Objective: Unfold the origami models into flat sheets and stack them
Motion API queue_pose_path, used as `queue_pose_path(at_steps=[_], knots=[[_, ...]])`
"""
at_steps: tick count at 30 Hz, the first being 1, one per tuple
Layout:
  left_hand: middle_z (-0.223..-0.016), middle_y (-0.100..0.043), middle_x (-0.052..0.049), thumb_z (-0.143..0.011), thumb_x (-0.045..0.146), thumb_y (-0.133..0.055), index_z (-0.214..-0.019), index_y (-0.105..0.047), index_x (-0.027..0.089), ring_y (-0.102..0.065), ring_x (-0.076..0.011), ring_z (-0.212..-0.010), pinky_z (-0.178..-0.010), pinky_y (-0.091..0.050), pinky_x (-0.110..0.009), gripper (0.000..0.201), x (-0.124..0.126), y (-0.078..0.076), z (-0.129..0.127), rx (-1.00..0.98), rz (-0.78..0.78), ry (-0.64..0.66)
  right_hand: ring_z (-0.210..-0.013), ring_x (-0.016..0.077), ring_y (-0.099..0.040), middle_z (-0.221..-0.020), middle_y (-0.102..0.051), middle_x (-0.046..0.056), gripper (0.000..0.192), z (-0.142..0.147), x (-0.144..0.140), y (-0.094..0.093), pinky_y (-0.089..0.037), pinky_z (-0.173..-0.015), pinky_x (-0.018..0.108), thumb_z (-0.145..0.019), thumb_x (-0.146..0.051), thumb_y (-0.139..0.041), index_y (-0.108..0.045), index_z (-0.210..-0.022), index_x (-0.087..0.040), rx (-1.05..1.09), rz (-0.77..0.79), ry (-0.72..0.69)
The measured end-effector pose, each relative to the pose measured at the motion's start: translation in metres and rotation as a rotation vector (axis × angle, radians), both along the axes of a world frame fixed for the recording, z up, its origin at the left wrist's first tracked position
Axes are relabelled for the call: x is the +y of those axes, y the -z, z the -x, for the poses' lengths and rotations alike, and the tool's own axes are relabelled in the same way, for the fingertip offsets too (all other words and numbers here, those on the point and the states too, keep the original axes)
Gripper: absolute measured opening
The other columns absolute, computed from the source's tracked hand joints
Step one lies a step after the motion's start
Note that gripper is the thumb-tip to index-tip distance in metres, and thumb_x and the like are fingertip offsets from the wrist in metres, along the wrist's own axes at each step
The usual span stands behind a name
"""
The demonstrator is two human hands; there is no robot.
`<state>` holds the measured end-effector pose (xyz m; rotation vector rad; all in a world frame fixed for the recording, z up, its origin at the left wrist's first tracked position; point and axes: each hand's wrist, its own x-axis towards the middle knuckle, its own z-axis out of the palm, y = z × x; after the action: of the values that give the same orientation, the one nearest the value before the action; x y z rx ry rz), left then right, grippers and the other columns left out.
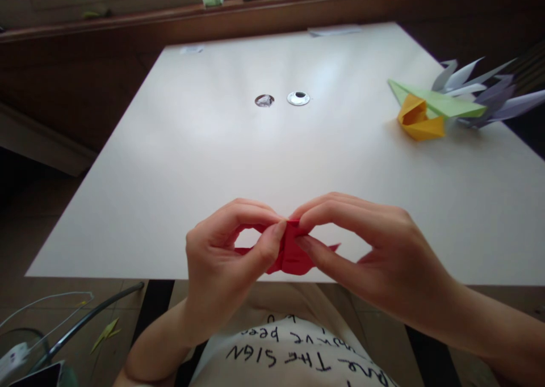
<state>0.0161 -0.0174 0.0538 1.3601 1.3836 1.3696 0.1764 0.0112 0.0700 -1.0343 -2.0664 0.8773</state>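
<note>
A piece of folded red paper [296, 255] is held above the near edge of the white table, between both hands. My left hand [234, 251] pinches its left side and top edge with thumb and forefinger. On the other side, the thumb and forefinger of my right hand [361, 245] grip the paper near its top. Pointed red corners stick out to the left and right behind the fingers. Parts of the folds are hidden by the fingers.
On the white table [204, 165], to the right, lie a yellow folded-paper piece [419, 120], a light green one [443, 100], and white [464, 80] and purple [502, 103] pointed ones. Two round holes sit toward the back. A cable [93, 319] runs at lower left.
</note>
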Motion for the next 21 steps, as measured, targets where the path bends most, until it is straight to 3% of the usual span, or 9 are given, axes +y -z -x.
queue_pose_path(at_steps=[4,7,13,21], knots=[[-0.071,-0.066,0.001,-0.076,0.022,-0.063,-0.07,-0.063,0.021,-0.062,-0.0116,-0.065,-0.055,-0.05,-0.02,0.006,0.0028,-0.0009,0.0022,-0.076,0.079,0.055,-0.065,0.0115,-0.063,-0.075,-0.068,-0.001,0.009,-0.003,0.0027,-0.0013,-0.05,-0.059,0.02,-0.077,-0.013,-0.057,-0.064,-0.076,-0.02,0.008,0.151,-0.041],[-0.074,-0.068,0.001,-0.075,0.024,-0.065,-0.074,-0.066,0.02,-0.062,-0.0114,-0.065,-0.056,-0.05,-0.019,0.004,0.0036,-0.0036,0.0034,-0.096,0.129,0.098,-0.062,0.0112,-0.062,-0.071,-0.068,-0.001,0.009,-0.0035,0.0032,-0.0042,-0.05,-0.057,0.019,-0.077,-0.014,-0.058,-0.065,-0.074,-0.019,0.018,0.181,-0.045],[-0.073,-0.069,0.0,-0.071,0.024,-0.07,-0.075,-0.07,0.021,-0.063,-0.0126,-0.066,-0.059,-0.052,-0.02,0.005,0.0049,-0.0058,0.0059,-0.094,0.188,0.197,-0.062,0.0109,-0.061,-0.072,-0.067,-0.001,0.009,-0.0026,0.0012,-0.0062,-0.049,-0.055,0.019,-0.074,-0.011,-0.059,-0.063,-0.073,-0.019,0.003,0.14,-0.051],[-0.071,-0.069,-0.001,-0.072,0.025,-0.068,-0.073,-0.07,0.021,-0.063,-0.0138,-0.064,-0.057,-0.052,-0.023,0.004,0.0048,-0.0035,0.0082,-0.14,0.19,0.187,-0.057,0.01,-0.06,-0.071,-0.067,0.0,0.007,0.0027,-0.0012,-0.0037,-0.048,-0.053,0.019,-0.074,-0.016,-0.061,-0.06,-0.067,-0.02,-0.008,0.012,0.029]])
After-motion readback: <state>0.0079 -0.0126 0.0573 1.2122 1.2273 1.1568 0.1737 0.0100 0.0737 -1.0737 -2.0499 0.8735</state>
